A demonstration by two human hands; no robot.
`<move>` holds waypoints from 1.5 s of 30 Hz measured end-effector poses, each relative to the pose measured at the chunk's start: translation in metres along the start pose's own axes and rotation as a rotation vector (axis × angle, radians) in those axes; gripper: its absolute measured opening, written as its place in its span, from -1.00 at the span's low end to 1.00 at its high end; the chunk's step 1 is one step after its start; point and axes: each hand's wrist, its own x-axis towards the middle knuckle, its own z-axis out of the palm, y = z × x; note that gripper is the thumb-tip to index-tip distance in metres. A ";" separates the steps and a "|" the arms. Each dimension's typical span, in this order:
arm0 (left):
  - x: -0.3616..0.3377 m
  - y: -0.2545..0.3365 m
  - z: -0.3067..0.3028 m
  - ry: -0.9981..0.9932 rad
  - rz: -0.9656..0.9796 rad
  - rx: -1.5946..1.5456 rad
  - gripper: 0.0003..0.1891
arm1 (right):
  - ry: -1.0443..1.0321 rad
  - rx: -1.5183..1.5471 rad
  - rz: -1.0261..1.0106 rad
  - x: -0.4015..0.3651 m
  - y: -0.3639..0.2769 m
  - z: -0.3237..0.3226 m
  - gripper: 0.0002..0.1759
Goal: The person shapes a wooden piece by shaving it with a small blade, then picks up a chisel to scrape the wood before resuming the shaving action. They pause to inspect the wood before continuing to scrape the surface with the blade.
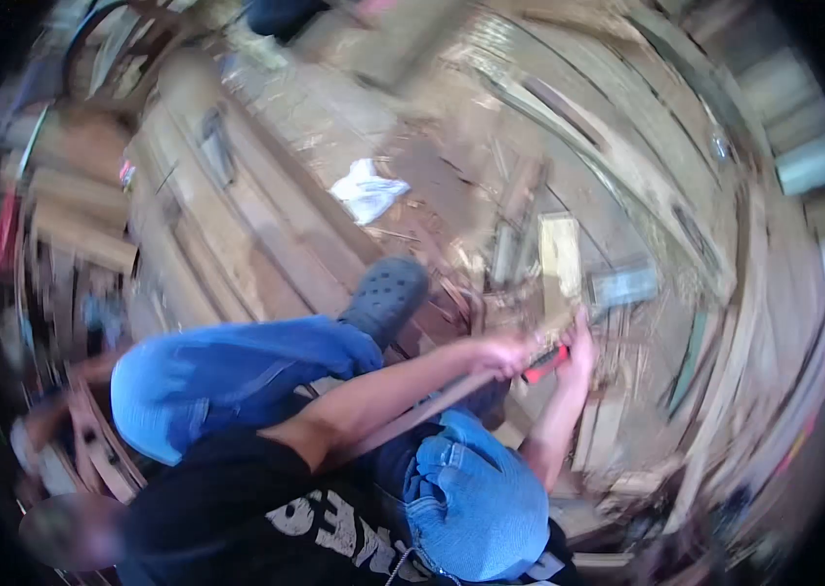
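Note:
My left hand (508, 354) is closed around a long thin wooden strip (412, 420), which runs back past my forearm toward my body. Just to its right, my right hand (578, 350) is closed at the red handle (545, 364) of a tool, whose far part is blurred and partly hidden. Both hands are close together above the floor, between my bent knees. Beyond them lies a pale yellow wooden block (559, 252), with a greyish-blue block (624, 285) on its right.
Long planks (247, 195) lie at the left, and curved wooden pieces (618, 176) at the right. A white crumpled cloth (368, 190) is on the floor beyond my dark clog (385, 298). Wood shavings are scattered about. Part of another person (71, 530) shows at lower left, blurred.

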 end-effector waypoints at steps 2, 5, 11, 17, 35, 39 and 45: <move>-0.007 0.021 0.000 0.183 0.002 0.167 -0.65 | 0.154 -0.285 -0.113 -0.012 -0.002 0.013 -0.56; 0.012 0.011 -0.009 0.329 -0.050 0.461 -0.64 | 0.305 -0.709 -0.378 -0.036 0.010 0.009 -0.44; 0.026 0.017 0.008 0.501 0.046 1.016 -0.47 | 0.138 -0.906 -0.263 -0.089 0.004 0.007 -0.43; 0.059 0.057 0.027 0.512 -0.011 1.152 -0.46 | 0.160 -0.988 -0.295 -0.096 0.001 0.026 -0.49; 0.061 0.040 0.015 0.450 -0.089 1.051 -0.41 | 0.160 -1.110 -0.396 -0.087 0.019 0.017 -0.47; 0.058 0.026 0.005 0.499 -0.042 1.114 -0.40 | 0.185 -1.076 -0.267 -0.098 -0.003 0.021 -0.45; 0.047 0.032 0.011 0.422 -0.123 1.110 -0.47 | 0.192 -1.112 -0.223 -0.075 -0.002 0.018 -0.47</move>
